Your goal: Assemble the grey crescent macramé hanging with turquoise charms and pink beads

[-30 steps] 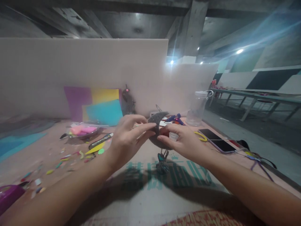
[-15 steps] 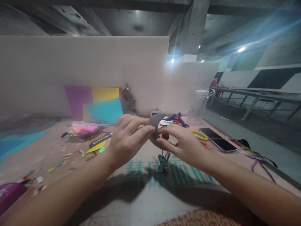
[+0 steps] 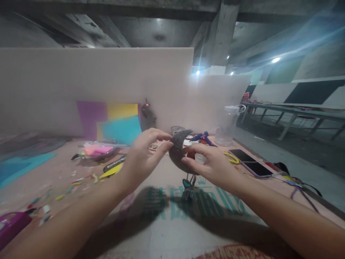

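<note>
A small grey bird-like figure (image 3: 176, 156) stands upright on thin legs in the middle of the table, with a curved grey flap at its top. Below it are a teal patch and a tangled, wiry foot (image 3: 189, 194). My left hand (image 3: 147, 149) has its thumb and index fingertips at the left edge of the flap, close together. My right hand (image 3: 207, 160) pinches the figure's right edge between thumb and fingers. A reddish-brown round part (image 3: 191, 154) shows partly behind the right fingers.
Behind are a blue glue gun (image 3: 203, 138), a clear jug (image 3: 228, 126), coloured sheets (image 3: 121, 129) and a similar dark figure (image 3: 147, 111). A phone (image 3: 250, 163) and yellow-handled scissors (image 3: 231, 157) lie right. Left are a knife (image 3: 114, 164), clay bag (image 3: 97, 149) and scraps (image 3: 71, 189).
My left fingers have loosened and drawn slightly left from the flap, uncovering more of the grey body. My right hand stays at the figure's right edge. The view has tilted slightly upward.
</note>
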A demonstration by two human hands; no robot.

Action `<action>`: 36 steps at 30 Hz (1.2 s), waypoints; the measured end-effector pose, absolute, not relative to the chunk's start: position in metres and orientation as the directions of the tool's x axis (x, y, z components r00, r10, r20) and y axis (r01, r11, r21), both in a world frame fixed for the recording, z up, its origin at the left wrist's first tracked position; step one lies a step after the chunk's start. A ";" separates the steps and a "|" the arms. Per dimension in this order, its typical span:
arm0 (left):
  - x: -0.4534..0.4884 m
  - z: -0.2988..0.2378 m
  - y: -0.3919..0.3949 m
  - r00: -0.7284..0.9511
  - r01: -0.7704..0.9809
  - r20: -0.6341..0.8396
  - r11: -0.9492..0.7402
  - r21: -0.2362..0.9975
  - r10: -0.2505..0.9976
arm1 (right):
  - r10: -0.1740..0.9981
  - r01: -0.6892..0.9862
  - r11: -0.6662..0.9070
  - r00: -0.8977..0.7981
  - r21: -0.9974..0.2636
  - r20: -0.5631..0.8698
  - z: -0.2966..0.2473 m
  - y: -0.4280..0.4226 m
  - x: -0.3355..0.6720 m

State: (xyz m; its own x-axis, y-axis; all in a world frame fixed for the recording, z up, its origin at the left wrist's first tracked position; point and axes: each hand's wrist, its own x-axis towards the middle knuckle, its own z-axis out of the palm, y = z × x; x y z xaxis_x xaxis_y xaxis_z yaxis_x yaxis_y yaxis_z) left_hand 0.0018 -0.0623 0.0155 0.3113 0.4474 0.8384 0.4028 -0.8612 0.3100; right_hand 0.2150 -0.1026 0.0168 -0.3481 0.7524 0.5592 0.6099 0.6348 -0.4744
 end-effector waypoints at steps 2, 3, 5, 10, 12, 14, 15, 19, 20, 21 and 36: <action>0.004 0.012 -0.063 0.319 0.423 0.890 -0.889 0.174 0.326 | 0.754 0.607 0.630 -0.328 -0.484 0.569 0.018 -0.103 0.215; 0.005 0.010 -0.063 0.325 0.449 0.910 -0.889 0.091 0.257 | 0.758 0.608 0.624 -0.319 -0.491 0.569 0.018 -0.103 0.215; 0.005 0.007 -0.062 0.359 0.513 0.926 -0.853 -0.094 0.114 | 0.765 0.606 0.618 -0.315 -0.501 0.562 0.019 -0.104 0.216; 0.003 0.002 -0.060 0.442 0.555 0.897 -0.782 -0.283 -0.011 | 0.775 0.602 0.609 -0.314 -0.516 0.548 0.019 -0.105 0.216; 0.002 0.001 -0.060 0.461 0.551 0.887 -0.780 -0.297 -0.013 | 0.777 0.598 0.609 -0.315 -0.522 0.545 0.018 -0.105 0.215; 0.002 0.001 -0.060 0.480 0.547 0.877 -0.776 -0.314 -0.017 | 0.774 0.594 0.614 -0.326 -0.520 0.543 0.017 -0.105 0.213; 0.003 0.001 -0.061 0.489 0.549 0.872 -0.772 -0.320 -0.014 | 0.776 0.596 0.614 -0.332 -0.518 0.537 0.017 -0.105 0.213; 0.006 0.002 -0.059 0.427 0.579 0.896 -0.798 -0.168 0.121 | 0.799 0.608 0.585 -0.319 -0.537 0.509 0.016 -0.105 0.211; 0.006 0.003 -0.058 0.366 0.575 0.910 -0.816 -0.058 0.193 | 0.805 0.603 0.578 -0.307 -0.551 0.508 0.017 -0.105 0.211; 0.005 0.005 -0.056 0.291 0.556 0.916 -0.828 0.072 0.276 | 0.809 0.596 0.572 -0.293 -0.564 0.510 0.017 -0.104 0.212; 0.004 0.011 -0.058 0.415 0.192 0.523 -0.633 0.750 0.745 | 0.833 0.413 0.536 -0.117 -0.736 0.541 0.024 -0.093 0.229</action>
